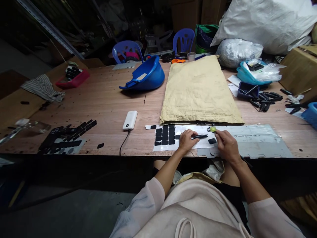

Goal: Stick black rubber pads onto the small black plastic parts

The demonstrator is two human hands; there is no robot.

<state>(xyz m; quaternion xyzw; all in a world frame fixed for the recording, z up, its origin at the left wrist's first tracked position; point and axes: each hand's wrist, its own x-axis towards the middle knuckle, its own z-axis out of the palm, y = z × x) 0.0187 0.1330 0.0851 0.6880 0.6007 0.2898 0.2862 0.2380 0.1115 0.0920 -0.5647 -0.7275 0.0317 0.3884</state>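
Note:
Near the table's front edge, my left hand (pixel 187 140) is closed on a slim black piece (pixel 201 136) that points to the right; its exact kind is too small to make out. My right hand (pixel 226 144) pinches a small yellow-green item (pixel 212 129) just above and to the right of the black piece's tip. Beneath both hands lies a white backing sheet (pixel 155 148) with rows of black rounded patches (pixel 165 134) at its left part. One loose black patch (pixel 212 141) rests between my hands. A grey board (pixel 262 142) extends to the right.
A tan sack (pixel 198 91) lies flat behind my hands. To the left are a white power bank (pixel 130 120) with a cable, a blue basin (pixel 148 76) and black strips (pixel 84 129). Black parts (pixel 266 100) and a teal basin (pixel 255 77) stand at the right.

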